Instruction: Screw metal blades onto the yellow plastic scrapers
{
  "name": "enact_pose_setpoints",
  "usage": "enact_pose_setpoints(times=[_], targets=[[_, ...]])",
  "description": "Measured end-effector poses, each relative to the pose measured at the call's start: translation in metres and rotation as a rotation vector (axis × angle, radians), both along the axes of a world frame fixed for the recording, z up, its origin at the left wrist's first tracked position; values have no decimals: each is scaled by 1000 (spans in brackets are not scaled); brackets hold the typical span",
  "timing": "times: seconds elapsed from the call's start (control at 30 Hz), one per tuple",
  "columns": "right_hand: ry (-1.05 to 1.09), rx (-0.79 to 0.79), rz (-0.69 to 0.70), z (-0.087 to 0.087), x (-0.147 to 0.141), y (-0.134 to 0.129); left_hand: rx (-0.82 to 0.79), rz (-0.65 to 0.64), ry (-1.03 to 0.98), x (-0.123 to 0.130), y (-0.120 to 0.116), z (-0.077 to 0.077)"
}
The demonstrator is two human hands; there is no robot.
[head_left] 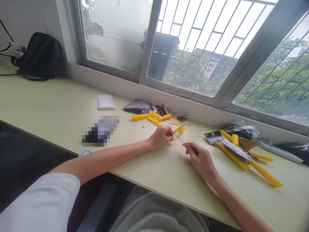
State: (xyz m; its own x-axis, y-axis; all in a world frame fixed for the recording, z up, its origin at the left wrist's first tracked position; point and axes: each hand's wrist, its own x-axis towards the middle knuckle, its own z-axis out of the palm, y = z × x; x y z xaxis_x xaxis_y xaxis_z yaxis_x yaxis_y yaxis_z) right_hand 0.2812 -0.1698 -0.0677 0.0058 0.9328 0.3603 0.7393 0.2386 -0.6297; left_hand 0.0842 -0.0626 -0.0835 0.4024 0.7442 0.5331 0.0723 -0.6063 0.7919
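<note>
My left hand [160,138] is closed over the table around a slim yellow plastic piece [181,127], whose far end sticks out to the right. Between the fingertips of my right hand [201,159] is pinched a thin metal rod [179,138]. It slants up to the left and its far end meets my left hand, where the fingers hide the contact. Just beyond my left hand lie several yellow handles [140,117] and small loose parts. To the right of my right hand is a pile of yellow-handled tools [264,172], some with flat metal parts.
A grey plastic packet [137,106] and a white pad [105,101] lie near the window sill. Left of them is a blurred dark object [96,133]. A black backpack [42,56] stands at the far left. Clear plastic bags [243,130] sit behind the right pile.
</note>
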Motion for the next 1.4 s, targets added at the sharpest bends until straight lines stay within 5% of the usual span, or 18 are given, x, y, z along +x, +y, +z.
enact_pose_setpoints(times=[0.7,1.4], targets=[[76,-49,-39,0,2,1,-50,-45,-76,2,7,-8],[-91,-25,1,2,2,-3,-170,-53,-163,3,9,-9]])
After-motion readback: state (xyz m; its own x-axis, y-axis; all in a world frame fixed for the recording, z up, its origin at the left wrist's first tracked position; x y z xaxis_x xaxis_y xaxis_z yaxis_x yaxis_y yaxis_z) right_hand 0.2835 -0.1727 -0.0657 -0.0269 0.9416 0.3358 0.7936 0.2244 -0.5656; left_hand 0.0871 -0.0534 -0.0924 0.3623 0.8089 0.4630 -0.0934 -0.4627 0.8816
